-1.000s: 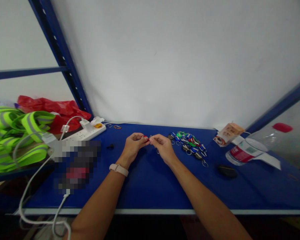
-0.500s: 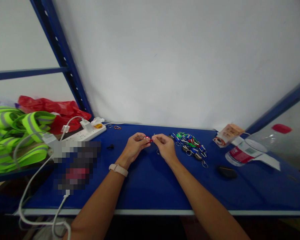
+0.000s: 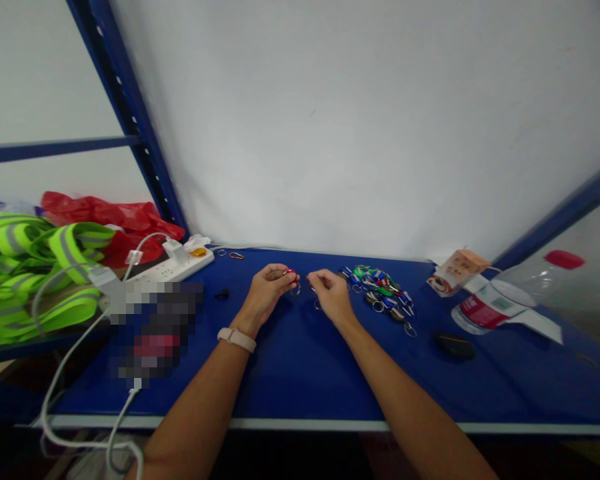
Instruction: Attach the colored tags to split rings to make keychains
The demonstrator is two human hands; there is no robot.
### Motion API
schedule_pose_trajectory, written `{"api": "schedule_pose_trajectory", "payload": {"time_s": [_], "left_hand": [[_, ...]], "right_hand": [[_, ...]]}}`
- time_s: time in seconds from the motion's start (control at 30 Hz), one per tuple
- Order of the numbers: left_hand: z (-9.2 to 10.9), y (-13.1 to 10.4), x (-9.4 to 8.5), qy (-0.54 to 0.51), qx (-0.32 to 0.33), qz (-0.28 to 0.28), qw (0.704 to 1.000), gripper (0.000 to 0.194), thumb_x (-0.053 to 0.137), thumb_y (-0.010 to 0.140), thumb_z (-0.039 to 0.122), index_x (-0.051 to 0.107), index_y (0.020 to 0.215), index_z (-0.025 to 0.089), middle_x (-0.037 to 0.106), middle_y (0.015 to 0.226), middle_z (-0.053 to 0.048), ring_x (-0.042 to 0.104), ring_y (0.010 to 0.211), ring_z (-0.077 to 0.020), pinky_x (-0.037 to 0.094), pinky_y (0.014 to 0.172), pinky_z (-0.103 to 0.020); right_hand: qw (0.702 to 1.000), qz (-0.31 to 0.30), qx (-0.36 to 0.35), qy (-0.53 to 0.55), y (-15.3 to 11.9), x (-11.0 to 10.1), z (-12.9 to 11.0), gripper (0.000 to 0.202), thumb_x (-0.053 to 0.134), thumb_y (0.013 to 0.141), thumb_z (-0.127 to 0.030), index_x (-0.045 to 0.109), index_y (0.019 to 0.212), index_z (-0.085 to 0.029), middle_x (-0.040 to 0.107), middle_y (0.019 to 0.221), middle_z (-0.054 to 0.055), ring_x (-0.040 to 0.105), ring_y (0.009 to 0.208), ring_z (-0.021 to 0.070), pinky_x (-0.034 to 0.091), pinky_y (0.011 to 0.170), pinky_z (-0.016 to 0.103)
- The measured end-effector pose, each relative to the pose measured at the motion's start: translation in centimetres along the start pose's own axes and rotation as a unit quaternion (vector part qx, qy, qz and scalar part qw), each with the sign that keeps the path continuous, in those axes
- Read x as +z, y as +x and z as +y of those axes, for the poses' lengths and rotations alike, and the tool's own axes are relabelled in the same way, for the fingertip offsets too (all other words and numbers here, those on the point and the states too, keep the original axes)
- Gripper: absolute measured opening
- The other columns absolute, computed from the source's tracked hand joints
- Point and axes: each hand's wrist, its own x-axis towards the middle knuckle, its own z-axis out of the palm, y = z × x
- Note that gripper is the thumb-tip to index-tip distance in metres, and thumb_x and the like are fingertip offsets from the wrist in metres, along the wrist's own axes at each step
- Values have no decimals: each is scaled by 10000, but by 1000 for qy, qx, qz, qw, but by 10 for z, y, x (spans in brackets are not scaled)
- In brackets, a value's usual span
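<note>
My left hand, with a pale band at the wrist, pinches a small shiny red clip; a short silver link dangles below it. Just to its right, my right hand is closed, with a bit of red and silver keychain at its fingertips. A split ring hangs or lies under those fingers. The two hands are a small gap apart over the blue tabletop. Beside my right hand lies a pile of keychains in blue, green, red and black, with silver rings.
On the left are a power strip, a pixelated device on a white cable, and neon straps. An orange carabiner lies at the back. A small box, a plastic bottle and a black mouse-like object stand right.
My hands have drawn slightly apart. The red clip now stays with my left hand, its silver link hanging free, and a gap shows between the fingertips.
</note>
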Motion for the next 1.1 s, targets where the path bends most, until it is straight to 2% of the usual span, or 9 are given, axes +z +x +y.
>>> {"api": "schedule_pose_trajectory", "payload": {"time_s": [0.23, 0.43, 0.73, 0.93, 1.1], "left_hand": [[-3, 1, -1, 34, 16, -20, 999, 380, 863, 568, 193, 660, 879, 112, 708, 772, -47, 673, 713, -137, 532, 694, -248], [-4, -1, -1, 107, 27, -34, 993, 514, 858, 585, 219, 678, 1057, 124, 702, 771, -29, 666, 699, -142, 530, 682, -260], [-5, 0, 0, 159, 48, -2, 986, 387, 871, 551, 205, 618, 832, 122, 704, 732, -44, 639, 598, -134, 528, 596, -252], [-8, 0, -1, 203, 75, -29, 976, 311, 864, 570, 253, 630, 735, 131, 687, 659, -36, 611, 556, -125, 484, 542, -223], [-12, 3, -6, 236, 91, -75, 964, 270, 843, 606, 281, 676, 759, 135, 715, 732, -56, 633, 627, -137, 486, 590, -223]], "right_hand": [[1000, -14, -28, -5, -4, 1, -5, 292, 581, 833, -436, 661, 747, -169, 611, 647, 5, 528, 591, 142, 410, 571, 253], [999, -24, -29, -9, -6, 2, -6, 287, 571, 843, -438, 665, 781, -174, 635, 666, 13, 549, 596, 148, 414, 560, 250], [998, -26, -57, -17, -6, 3, -9, 222, 572, 847, -381, 650, 813, -176, 647, 700, 13, 556, 610, 140, 419, 574, 250], [997, -35, -69, -26, -7, 3, -10, 187, 593, 833, -336, 663, 905, -178, 673, 783, 30, 580, 657, 146, 448, 608, 261], [993, -43, -91, -57, -7, 2, -10, 144, 605, 820, -312, 663, 849, -184, 659, 806, 34, 568, 654, 139, 449, 607, 259]]}}
